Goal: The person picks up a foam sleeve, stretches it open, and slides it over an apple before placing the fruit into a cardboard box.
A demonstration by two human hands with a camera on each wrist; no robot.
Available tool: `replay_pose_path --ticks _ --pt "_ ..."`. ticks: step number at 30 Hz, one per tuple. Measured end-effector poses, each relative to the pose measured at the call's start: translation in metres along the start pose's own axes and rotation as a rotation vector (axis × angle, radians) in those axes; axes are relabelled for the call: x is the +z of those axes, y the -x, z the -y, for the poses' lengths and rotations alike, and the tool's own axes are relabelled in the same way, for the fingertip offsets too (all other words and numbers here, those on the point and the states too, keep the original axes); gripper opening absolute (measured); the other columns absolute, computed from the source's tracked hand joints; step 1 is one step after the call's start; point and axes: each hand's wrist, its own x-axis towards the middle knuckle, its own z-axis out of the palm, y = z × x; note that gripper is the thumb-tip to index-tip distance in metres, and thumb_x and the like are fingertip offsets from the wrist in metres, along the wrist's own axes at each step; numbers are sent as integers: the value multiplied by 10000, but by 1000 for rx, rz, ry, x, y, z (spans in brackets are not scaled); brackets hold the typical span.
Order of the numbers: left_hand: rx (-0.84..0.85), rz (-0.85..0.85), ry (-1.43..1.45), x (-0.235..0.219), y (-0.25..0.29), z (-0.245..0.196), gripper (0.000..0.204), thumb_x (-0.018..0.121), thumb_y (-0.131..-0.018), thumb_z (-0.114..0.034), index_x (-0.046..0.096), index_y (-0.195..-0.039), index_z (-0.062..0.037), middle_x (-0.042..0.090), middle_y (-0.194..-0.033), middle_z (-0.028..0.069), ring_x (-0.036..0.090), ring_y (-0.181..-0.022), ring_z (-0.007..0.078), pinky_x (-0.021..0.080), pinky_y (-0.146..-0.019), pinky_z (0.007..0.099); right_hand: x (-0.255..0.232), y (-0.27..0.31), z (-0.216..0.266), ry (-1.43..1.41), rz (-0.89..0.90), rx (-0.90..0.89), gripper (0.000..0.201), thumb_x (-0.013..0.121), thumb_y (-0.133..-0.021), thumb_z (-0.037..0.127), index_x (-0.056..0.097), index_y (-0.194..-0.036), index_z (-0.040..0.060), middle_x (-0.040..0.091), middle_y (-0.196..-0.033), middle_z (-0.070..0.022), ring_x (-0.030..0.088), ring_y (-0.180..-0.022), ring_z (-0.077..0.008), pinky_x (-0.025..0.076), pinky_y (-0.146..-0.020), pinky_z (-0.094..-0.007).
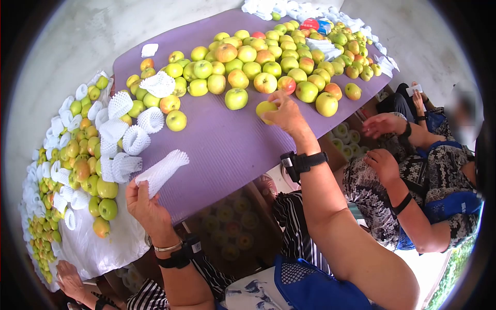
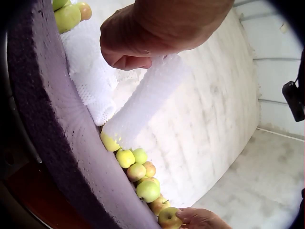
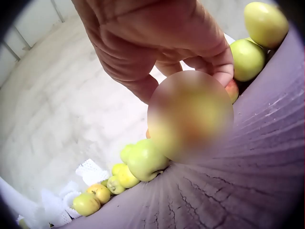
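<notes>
The right hand point(image 1: 287, 114), stretched over the near edge of a purple-topped bench point(image 1: 206, 150), curls its fingers and thumb around a yellow-green apple point(image 1: 264, 110), just in front of a heap of apples point(image 1: 243, 67) spread toward the far edge. The left hand point(image 1: 147, 209), raised at the near left corner, pinches one end of a white foam net point(image 1: 164, 169) slanting away over the bench. More nets point(image 1: 136, 140) lie along the left edge.

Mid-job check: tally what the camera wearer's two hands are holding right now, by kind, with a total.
Apple: 1, gripped by the right hand
White foam net: 1, pinched by the left hand
Total: 2
</notes>
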Motion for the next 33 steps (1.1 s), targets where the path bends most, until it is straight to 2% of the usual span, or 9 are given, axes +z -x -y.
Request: replay_pose_path --ticks 4,10,13,16,19,22,25,29,33 --pt "43 56 35 -8 -2 5 118 580 -846 -96 577 -951 -42 595 -880 15 555 -732 74 384 -522 170 8 5 6 44 57 -63 575 729 -613 205 531 -1132 58 601 -959 -173 594 -899 -298 463 -811 -360" --pt "-20 17 6 -6 -3 1 116 590 -836 -86 579 -944 -44 590 -856 16 527 -671 64 361 -494 169 21 6 4 317 73 -178 625 738 -595 201 539 -1169 56 593 -1024 -195 564 -976 -341 449 -861 -385" --pt "-28 -21 -49 -4 -4 2 167 517 -874 -145 553 -960 -7 549 -839 19 481 -643 64 341 -495 175 26 17 16 395 0 -217 622 737 -586 183 548 -1165 57 590 -1031 -200 548 -1002 -348 442 -873 -403" --pt "8 -117 -125 0 -2 2 148 564 -853 -132 549 -952 -24 565 -833 18 505 -639 72 381 -506 176 38 13 5 499 -61 -428 596 730 -594 167 553 -1155 66 590 -1044 -194 556 -973 -355 446 -868 -412" --pt "-7 -92 12 -9 -6 15 150 605 -827 -105 541 -941 -32 572 -819 24 526 -642 84 432 -517 192 41 7 5 533 -35 -363 563 717 -622 152 550 -1154 77 599 -1046 -170 580 -931 -316 463 -835 -381" --pt "-47 -76 22 -4 -3 8 136 624 -809 -81 539 -908 -41 576 -806 32 537 -634 87 463 -514 212 30 25 37 17 95 -195 556 693 -652 141 517 -1163 11 619 -959 -175 595 -903 -278 474 -758 -347" --pt "-66 -55 48 1 -2 5 115 622 -811 -83 535 -875 -45 576 -794 37 544 -626 89 468 -503 210 32 39 62 -782 558 -61 571 710 -670 139 502 -1173 -33 613 -966 -128 587 -868 -201 470 -713 -297" --pt "-69 -43 24 5 -1 9 106 621 -810 -78 529 -849 -44 574 -776 36 543 -616 84 476 -497 210 55 70 92 -1188 938 32 536 671 -713 86 475 -1192 -52 595 -1010 -99 580 -888 -179 467 -759 -302" --pt "-75 -61 49 8 -2 8 114 621 -803 -58 514 -838 -38 566 -758 42 543 -610 89 490 -486 224 68 88 112 -1208 1010 13 650 709 -652 132 445 -1215 -60 582 -1051 -111 573 -942 -195 450 -850 -317"
